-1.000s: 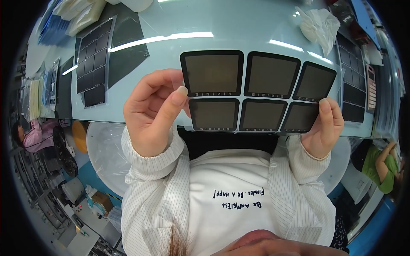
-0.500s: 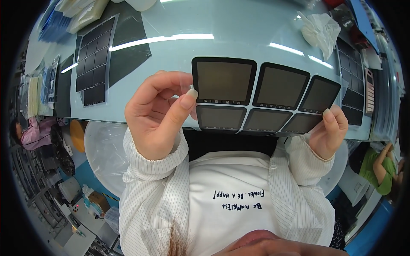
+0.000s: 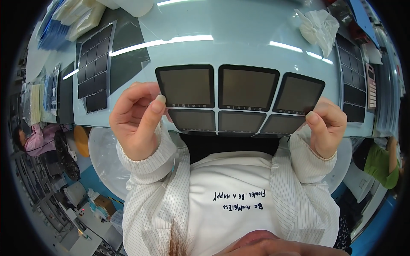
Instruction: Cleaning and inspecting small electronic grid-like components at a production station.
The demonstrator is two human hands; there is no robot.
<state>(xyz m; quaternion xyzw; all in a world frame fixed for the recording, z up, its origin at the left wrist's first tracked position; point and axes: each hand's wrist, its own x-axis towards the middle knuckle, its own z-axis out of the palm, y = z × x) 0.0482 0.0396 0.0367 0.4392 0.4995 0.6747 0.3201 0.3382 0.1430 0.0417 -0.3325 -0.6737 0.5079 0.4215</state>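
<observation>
Between my hands hangs a clear sheet of dark, black-bordered rectangular panels (image 3: 247, 88), held up in front of my chest above the table's near edge. Three panels show in its upper row. A lower row is tilted away and foreshortened. My left hand (image 3: 139, 119) pinches the sheet's left edge, thumb on the front face and fingers behind it. At the right edge, my right hand (image 3: 326, 128) grips in the same way, thumb in front, its other fingers partly hidden by the sheet.
Similar dark-panel sheets lie at left (image 3: 96, 64) and right (image 3: 352, 79). A crumpled white plastic bag (image 3: 318, 32), a pink calculator (image 3: 370, 87) and stacked clear sleeves (image 3: 386, 96) are on the right. Bundled packs (image 3: 77, 19) fill the far left. Co-workers sit beyond: a pink sleeve (image 3: 38, 140), a green top (image 3: 380, 166).
The panel sheet has shifted left and now faces me more squarely. My left hand has moved left and slightly down with it, and my right thumb has come inward.
</observation>
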